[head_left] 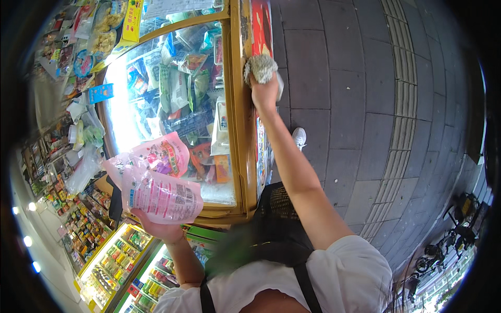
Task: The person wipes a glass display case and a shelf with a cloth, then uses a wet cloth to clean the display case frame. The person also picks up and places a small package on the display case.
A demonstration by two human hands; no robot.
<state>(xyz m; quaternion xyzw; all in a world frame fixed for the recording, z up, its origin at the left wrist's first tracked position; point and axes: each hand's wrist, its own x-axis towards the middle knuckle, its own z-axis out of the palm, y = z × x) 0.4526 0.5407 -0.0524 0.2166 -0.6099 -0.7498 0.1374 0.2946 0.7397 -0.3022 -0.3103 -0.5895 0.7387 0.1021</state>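
My left hand (162, 230) holds pink plastic pouches; the front pouch (160, 195) bears printed writing and a barcode, and another pink pouch (166, 154) shows behind it. They are over the lower left part of a glass-topped chest freezer (231, 117) full of packaged goods. Out at the far right end of my reach, my right hand (266, 92) grips a fluffy grey-white cloth (261, 68) against the freezer's outer edge. Something pale and flat, which I cannot identify, shows beside that hand (280, 87).
Snack packs and a yellow box (132, 21) line the freezer's far left side, near crumpled plastic bags (84, 168). Lit drink coolers (113, 266) stand at the lower left. Grey paving (307, 58) runs along the right, with a white shoe (299, 137) on it and parked two-wheelers (438, 250) farther off.
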